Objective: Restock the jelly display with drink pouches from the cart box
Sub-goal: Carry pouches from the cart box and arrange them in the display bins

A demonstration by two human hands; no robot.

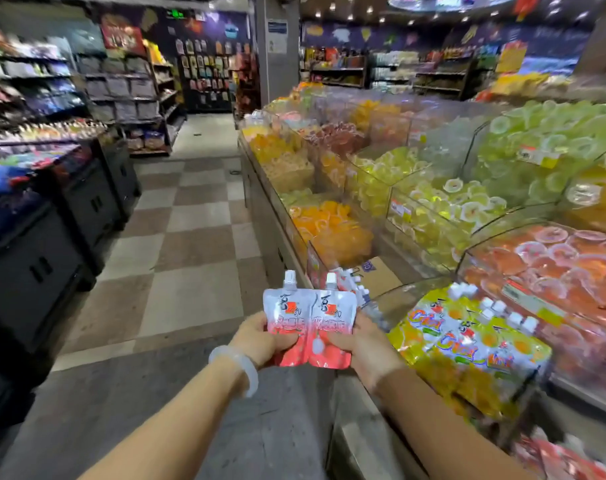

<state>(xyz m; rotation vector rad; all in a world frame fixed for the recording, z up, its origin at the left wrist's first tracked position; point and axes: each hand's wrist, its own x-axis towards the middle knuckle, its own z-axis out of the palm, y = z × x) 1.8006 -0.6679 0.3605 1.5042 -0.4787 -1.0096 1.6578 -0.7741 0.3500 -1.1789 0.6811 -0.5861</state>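
In the head view, the person holds two red-and-white drink pouches side by side in the near middle of the scene, spouts up and printed fronts toward the camera, probably so that they can be squared up and set down facing one way. The left hand (260, 336) grips the left pouch (287, 317) by its lower left edge, fingers curled behind and thumb across the front; a pale bangle (237, 368) sits on that wrist. The right hand (360, 344) grips the right pouch (332, 323) the same way at its lower right edge, and the two pouches touch along their inner edges. They hang over the aisle floor, just left of the jelly display (433, 188), whose clear bins run from near right to far middle. The likely target is the near bin, where yellow pouches (467, 344) lie stacked with white caps pointing far; just beyond the held pair more red-and-white pouches (346, 282) seem to lie beside a cardboard flap (381, 275), though blur makes that uncertain. The cart box is not clearly in view. Neither held pouch has yet been placed.
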